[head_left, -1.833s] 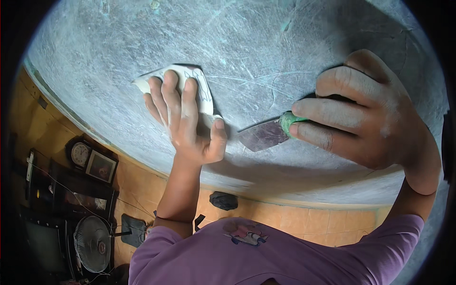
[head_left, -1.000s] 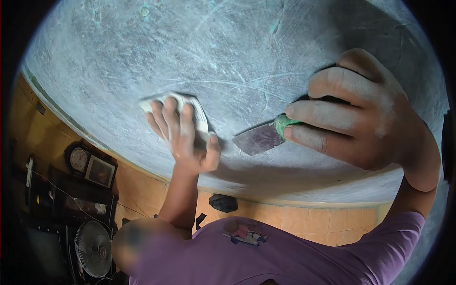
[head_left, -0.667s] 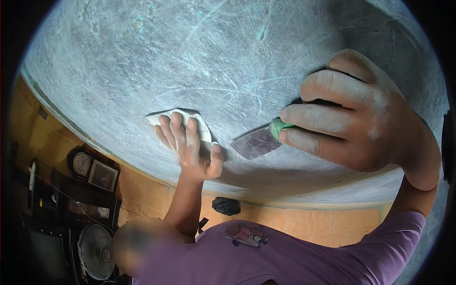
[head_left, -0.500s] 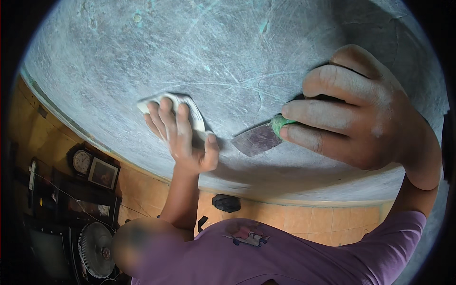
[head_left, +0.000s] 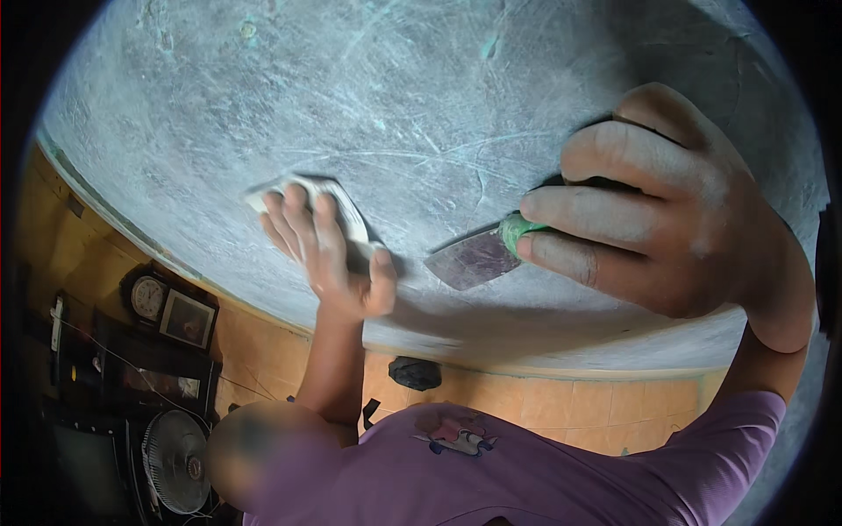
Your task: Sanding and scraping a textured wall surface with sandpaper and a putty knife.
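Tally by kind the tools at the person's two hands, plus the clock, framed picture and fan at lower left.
Putty knife, in the right hand: 1
White sheet, likely sandpaper, under the left hand: 1
Clock: 1
Framed picture: 1
Electric fan: 1
Total: 5

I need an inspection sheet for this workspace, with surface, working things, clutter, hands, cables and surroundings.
Surface: blue-grey wall, scratched and patchy.
Working things: pale sheet against the wall; scraper with dark blade and green handle, blade contact with the wall unclear.
Clutter: black bundle on the tiled floor.
Hands: left hand flat on the sheet, fingers spread; right hand grips the scraper, fingers dusty.
Cables: thin pale cable at far left.
Surroundings: fan, clock and framed picture, left.
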A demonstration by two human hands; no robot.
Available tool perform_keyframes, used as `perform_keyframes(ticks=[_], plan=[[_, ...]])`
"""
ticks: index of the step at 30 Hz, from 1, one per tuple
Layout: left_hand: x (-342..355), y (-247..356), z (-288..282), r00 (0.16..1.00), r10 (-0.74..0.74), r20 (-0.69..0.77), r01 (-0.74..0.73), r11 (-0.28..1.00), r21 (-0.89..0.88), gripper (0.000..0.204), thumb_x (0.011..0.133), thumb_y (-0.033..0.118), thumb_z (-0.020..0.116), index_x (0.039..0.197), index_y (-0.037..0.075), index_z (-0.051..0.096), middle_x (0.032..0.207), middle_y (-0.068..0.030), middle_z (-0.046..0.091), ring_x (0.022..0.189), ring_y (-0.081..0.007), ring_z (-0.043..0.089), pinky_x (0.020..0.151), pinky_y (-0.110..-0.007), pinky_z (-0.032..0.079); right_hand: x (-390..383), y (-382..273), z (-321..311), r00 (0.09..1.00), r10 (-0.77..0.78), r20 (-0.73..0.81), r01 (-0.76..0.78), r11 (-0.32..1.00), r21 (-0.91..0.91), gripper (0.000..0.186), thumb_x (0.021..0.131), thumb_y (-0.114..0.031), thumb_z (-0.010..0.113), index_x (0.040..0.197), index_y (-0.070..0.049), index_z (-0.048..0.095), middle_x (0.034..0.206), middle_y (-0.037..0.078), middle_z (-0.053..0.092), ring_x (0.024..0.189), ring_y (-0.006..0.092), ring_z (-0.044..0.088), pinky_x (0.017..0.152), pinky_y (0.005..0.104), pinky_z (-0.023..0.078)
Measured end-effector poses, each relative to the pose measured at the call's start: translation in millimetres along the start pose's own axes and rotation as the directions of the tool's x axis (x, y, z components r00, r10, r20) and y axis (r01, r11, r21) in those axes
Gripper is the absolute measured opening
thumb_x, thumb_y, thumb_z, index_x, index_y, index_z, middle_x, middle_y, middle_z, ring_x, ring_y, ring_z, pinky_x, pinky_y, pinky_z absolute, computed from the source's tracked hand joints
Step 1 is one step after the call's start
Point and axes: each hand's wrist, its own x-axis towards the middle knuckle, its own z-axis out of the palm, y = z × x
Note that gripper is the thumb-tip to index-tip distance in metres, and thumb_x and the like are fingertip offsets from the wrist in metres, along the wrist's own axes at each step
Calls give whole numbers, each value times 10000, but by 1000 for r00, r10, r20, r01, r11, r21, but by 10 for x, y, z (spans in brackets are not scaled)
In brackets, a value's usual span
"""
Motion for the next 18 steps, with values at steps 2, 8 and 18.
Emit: perform_keyframes(ticks=[2, 8, 18], plan=[[182, -25, -6, 999, 40, -35, -39, 999, 19, 704, 807, 321, 492, 1377, -67, 350, 1466, -261, 269, 1395, -441, 113, 1095, -542, 31, 6, 5, 12, 1000, -8, -5, 8, 1000, 3, 189, 658, -178, 667, 840, -130, 679, 894, -20, 628, 782, 157, 541, 639, 314, 421], [-167, 87, 9, 999, -10, 34, 9, 999, 32, 709, 822, 351, 486, 1413, -6, 326, 1492, -226, 232, 1406, -421, 82, 1103, -531, -26, -10, 16, -8, 1000, -2, -15, 2, 1000, -27, 181, 662, -180, 668, 837, -134, 678, 890, -23, 627, 782, 153, 540, 635, 310, 421], [263, 23, -20, 1000, 5, -17, -5, 1000, 9, 695, 808, 333, 501, 1375, -46, 365, 1444, -304, 272, 1378, -476, 124, 1083, -562, 13, -6, -8, -67, 999, 43, 6, -42, 999, -31, 170, 672, -188, 675, 834, -137, 681, 890, -26, 627, 782, 147, 542, 637, 307, 416]])
